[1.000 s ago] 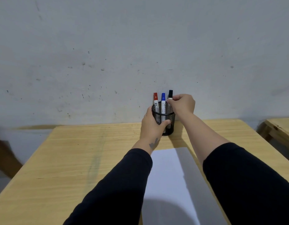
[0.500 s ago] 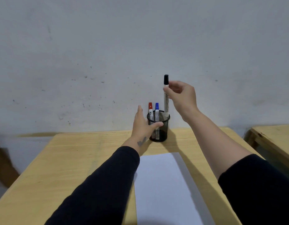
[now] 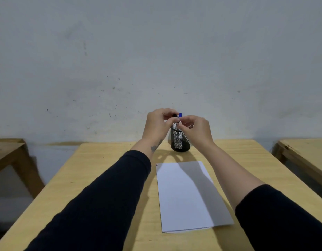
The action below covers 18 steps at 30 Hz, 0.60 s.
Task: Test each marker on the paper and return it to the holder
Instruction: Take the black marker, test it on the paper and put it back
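A black mesh holder (image 3: 180, 142) stands at the far middle of the wooden table (image 3: 106, 178). A blue-capped marker (image 3: 180, 115) pokes up from it behind my hands; the red one is hidden. Both hands meet just above the holder on the black marker (image 3: 175, 119). My left hand (image 3: 159, 125) pinches its black cap end. My right hand (image 3: 196, 130) grips its white barrel. A white sheet of paper (image 3: 185, 194) lies flat on the table nearer to me, partly in my arm's shadow.
A grey wall rises right behind the table. Another wooden table (image 3: 305, 156) stands to the right across a gap, and a wooden bench or table (image 3: 10, 153) to the left.
My right hand lifted the black marker out of the holder and lowered it toward me. My left hand let go of the holder and closed on the marker's cap end.
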Available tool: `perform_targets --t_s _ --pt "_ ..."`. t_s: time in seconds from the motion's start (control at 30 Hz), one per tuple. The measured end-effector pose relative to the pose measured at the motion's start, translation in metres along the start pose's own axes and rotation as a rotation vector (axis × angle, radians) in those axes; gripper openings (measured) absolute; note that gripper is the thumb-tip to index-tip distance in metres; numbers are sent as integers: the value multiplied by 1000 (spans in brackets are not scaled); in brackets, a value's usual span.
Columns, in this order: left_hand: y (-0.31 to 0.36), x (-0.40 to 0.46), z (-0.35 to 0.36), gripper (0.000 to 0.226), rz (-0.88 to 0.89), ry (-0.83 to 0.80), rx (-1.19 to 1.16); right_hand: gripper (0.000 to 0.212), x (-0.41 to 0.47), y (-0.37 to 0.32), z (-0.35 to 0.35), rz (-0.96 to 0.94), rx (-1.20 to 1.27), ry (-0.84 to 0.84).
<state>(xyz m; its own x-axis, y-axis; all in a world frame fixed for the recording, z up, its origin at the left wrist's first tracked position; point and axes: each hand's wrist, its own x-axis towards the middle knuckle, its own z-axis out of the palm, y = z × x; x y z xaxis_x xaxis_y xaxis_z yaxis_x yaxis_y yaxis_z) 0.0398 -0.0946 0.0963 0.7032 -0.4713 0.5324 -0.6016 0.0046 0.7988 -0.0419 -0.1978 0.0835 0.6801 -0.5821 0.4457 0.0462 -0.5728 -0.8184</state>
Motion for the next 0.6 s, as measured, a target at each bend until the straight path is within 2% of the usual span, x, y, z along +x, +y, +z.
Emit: perform_targets --t_s 0.1,0.17,0.2,0.27,0.33,0.4,0.53,0.6 --pt "6 -3 -4 11 -28 95 -47 15 -11 -5 1 13 56 125" --pt "9 -5 -5 9 -43 182 -110 22 -15 -5 4 190 147 224" --pt "10 -7 -4 7 -50 205 -146 26 -15 -6 5 354 297 209" --pt "11 -12 -2 7 -69 204 -194 28 -16 -14 5 638 771 89" --pt "7 -21 -1 9 -78 173 -187 26 -13 -15 4 731 1060 51" --pt "1 -32 -3 10 -54 116 -85 20 -10 -13 4 754 1127 49" --pt "-15 -41 -11 19 158 -21 410 13 -12 -6 11 773 1077 80" --pt "-17 -41 -9 21 173 -17 474 12 -13 -3 16 763 1064 105"
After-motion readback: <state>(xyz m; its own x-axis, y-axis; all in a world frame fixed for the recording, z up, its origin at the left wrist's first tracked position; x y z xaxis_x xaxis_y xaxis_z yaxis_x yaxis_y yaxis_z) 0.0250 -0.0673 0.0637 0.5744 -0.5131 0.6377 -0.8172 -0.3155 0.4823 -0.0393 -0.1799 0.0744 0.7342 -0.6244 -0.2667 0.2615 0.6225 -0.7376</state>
